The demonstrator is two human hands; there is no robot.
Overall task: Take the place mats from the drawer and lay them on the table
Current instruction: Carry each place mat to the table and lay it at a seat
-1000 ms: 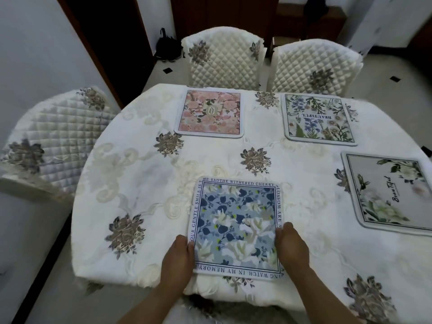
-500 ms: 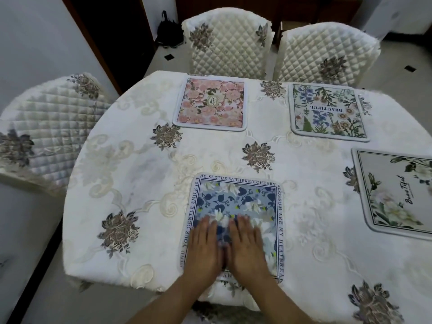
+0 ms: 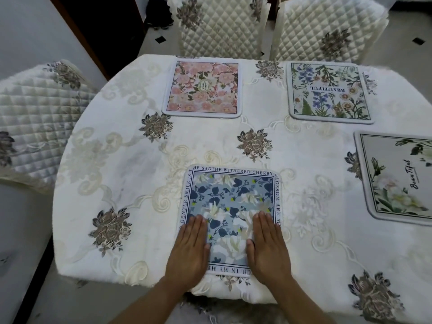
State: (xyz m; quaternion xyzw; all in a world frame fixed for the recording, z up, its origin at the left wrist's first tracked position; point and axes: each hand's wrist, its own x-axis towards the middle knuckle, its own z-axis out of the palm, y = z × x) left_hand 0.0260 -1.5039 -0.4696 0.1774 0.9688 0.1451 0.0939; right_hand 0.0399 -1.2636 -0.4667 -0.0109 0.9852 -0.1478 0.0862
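A blue floral place mat point(image 3: 230, 202) with lettering round its border lies flat at the near edge of the table point(image 3: 121, 160). My left hand point(image 3: 190, 251) presses flat on its near left part, fingers straight. My right hand point(image 3: 268, 247) presses flat on its near right part, about a hand's width from the left one. A pink floral mat point(image 3: 203, 88) lies at the far side. A white mat with blue and green flowers point(image 3: 328, 92) lies at the far right. A pale grey mat with white flowers point(image 3: 397, 174) lies at the right edge, partly cut off.
A cream embroidered cloth covers the round table. Two quilted chairs point(image 3: 219, 22) point(image 3: 327, 29) stand behind the far edge. Another quilted chair point(image 3: 35, 108) stands to the left. A dark doorway and a black bag point(image 3: 159, 12) are at the back left.
My hands went from gripping the blue mat's side edges to lying flat together at its middle, then slid apart to its near left and right parts. The view has tilted down.
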